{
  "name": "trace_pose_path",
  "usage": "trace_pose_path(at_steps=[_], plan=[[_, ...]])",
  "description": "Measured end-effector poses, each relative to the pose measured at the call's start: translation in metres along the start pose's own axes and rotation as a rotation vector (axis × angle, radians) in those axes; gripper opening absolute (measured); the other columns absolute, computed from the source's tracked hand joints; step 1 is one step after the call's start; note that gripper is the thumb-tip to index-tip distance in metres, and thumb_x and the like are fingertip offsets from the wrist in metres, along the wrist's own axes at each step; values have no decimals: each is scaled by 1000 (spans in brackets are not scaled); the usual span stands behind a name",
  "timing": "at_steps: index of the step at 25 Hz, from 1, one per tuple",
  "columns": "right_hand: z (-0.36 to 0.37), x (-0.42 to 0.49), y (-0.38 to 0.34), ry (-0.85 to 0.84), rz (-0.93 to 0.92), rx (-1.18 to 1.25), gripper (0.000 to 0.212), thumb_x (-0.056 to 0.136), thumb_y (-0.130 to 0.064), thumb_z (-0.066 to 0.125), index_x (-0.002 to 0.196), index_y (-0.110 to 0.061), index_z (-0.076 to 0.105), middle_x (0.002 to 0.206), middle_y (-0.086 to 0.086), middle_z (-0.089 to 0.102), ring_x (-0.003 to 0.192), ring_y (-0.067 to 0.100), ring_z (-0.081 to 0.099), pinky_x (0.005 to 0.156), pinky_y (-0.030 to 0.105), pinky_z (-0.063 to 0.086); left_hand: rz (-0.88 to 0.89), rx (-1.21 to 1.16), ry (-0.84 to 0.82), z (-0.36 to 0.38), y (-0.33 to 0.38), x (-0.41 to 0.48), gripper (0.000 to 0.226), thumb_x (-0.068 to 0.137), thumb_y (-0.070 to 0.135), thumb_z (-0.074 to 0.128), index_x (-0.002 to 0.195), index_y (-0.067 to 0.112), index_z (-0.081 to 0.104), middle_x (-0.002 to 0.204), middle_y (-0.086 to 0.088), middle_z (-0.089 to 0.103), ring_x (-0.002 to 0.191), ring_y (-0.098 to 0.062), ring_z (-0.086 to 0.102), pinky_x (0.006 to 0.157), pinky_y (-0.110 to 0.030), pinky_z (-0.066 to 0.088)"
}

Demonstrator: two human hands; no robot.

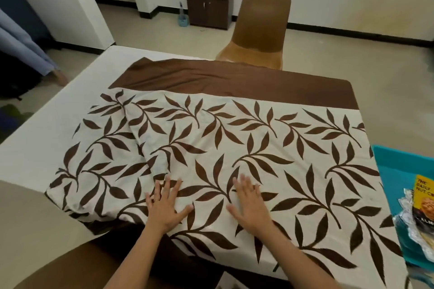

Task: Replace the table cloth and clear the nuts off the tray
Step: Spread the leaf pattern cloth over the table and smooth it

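A pale-floored room with white walls holds a white table [47,133] whose left part lies bare, a brown chair [258,30] at its far side and a small dark cabinet [207,8] against the wall. Spread over most of the table is the leaf-patterned table cloth [270,138], cream with brown sprigs and a plain brown border at the far edge; its left portion is folded over itself, hiding what lies beneath. The left hand [164,206] and right hand [249,204] rest flat on it, fingers spread, grasping nothing. At the right edge a teal tray [387,159] is cut off by the frame; a yellow packet [424,197] in it reads, apparently, "THE DAILY NUT CO", beside crinkled foil wrappers.
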State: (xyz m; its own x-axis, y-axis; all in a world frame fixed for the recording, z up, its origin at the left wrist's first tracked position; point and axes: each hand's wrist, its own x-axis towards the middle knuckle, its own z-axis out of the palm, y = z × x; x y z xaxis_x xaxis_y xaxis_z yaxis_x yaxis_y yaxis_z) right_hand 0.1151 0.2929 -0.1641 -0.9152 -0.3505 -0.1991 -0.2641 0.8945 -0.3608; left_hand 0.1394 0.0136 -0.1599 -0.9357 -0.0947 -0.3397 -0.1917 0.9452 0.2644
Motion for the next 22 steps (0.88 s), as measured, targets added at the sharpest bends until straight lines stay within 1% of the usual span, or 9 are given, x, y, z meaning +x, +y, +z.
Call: trace_pose_path(at_steps=[3, 6, 8, 11, 13, 16, 19, 20, 22], plan=[[20, 1, -16, 6, 9, -82, 77, 88, -74, 9, 150, -36, -17, 157, -5, -25, 144, 11, -26, 117, 39, -19, 16, -19, -41, -3, -4, 4, 106, 57, 96, 15, 146, 47, -17, 153, 11, -34, 142, -23, -29, 111, -56, -18], [19, -2, -4, 47, -34, -101, 74, 89, -72, 11, 152, -37, -8, 160, -8, -15, 147, 11, -16, 119, 40, -10, 84, -132, -81, -9, -11, 5, 102, 60, 92, 27, 147, 50, -5, 152, 17, -28, 142, -18, -29, 109, -52, -23], [15, -3, 2, 79, -28, -100, 75, 90, -72, 14, 153, -35, -1, 161, -8, -7, 148, 10, -12, 120, 40, -8, 125, -266, -41, -9, -18, 0, 95, 66, 89, 31, 148, 50, 2, 154, 19, -22, 143, -14, -26, 112, -49, -22], [13, -4, -9, 85, 86, -91, 78, 88, -73, 12, 154, -32, 8, 162, -4, 2, 148, 11, -9, 120, 40, -9, 60, -392, 87, -10, -38, -11, 82, 82, 77, 28, 151, 43, -1, 157, 12, -19, 143, -10, -24, 117, -43, -16], [13, 3, -37, 132, 189, -14, 79, 89, -69, 12, 154, -23, 15, 162, 2, 7, 149, 15, -7, 120, 41, -6, -6, -417, 152, -10, -57, -17, 74, 90, 68, 23, 153, 36, 1, 161, 6, -11, 145, -10, -19, 120, -44, -9], [24, 36, -117, 190, 83, 91, 68, 98, -52, 26, 154, -16, 11, 162, 5, 0, 148, 14, -11, 121, 36, -4, -4, -525, 265, -26, -95, -22, 65, 96, 60, 31, 153, 35, 12, 162, 4, 2, 149, -15, 1, 120, -46, 12], [54, 68, -206, 128, -34, 108, 67, 100, -46, 32, 154, -22, 0, 160, 1, -14, 146, 14, -20, 119, 35, -7, -8, -370, 385, -49, -150, -15, 64, 96, 53, 40, 152, 28, 21, 162, -1, 12, 148, -22, 13, 118, -45, 19], [67, 73, -226, 86, -29, 80, 69, 99, -50, 31, 154, -26, -3, 160, 1, -15, 145, 15, -20, 118, 37, -8, -16, -270, 368, -57, -173, -10, 65, 96, 52, 41, 152, 25, 21, 162, -3, 11, 148, -25, 11, 119, -46, 15], [86, 77, -244, 38, 27, -33, 71, 96, -59, 24, 153, -30, -6, 161, 0, -14, 147, 17, -18, 118, 40, -11, -25, -142, 198, -75, -220, 2, 71, 95, 57, 39, 154, 26, 13, 162, -2, 3, 149, -26, -1, 118, -46, 0]])
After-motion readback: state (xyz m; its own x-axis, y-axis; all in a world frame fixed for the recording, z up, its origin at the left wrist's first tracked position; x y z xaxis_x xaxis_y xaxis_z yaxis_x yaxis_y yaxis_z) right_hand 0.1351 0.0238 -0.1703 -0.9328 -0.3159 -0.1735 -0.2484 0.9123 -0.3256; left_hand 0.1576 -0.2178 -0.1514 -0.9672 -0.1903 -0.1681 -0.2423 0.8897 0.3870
